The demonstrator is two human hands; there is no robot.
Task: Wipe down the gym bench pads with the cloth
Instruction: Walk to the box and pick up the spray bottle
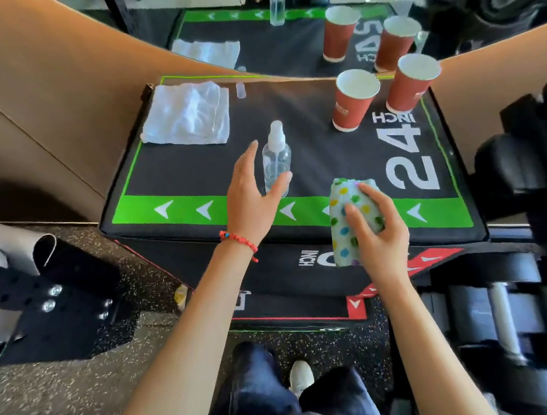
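A white cloth with coloured dots (344, 228) lies rolled over the near edge of a black and green padded box (177, 169) marked "24 INCH". My right hand (377, 232) grips that cloth from above. A clear spray bottle (276, 156) stands upright near the middle of the box top. My left hand (253, 195) is open beside it, thumb touching the bottle's lower side and fingers spread to its left. A black bench part with bolts (54, 309) shows at the lower left.
A folded white towel (189, 114) lies at the box's far left corner. Two red paper cups (352, 101) (411, 82) stand at its far right. A mirror behind repeats the scene. Dumbbells (503, 313) fill the right side. My legs and a shoe (300, 378) are below.
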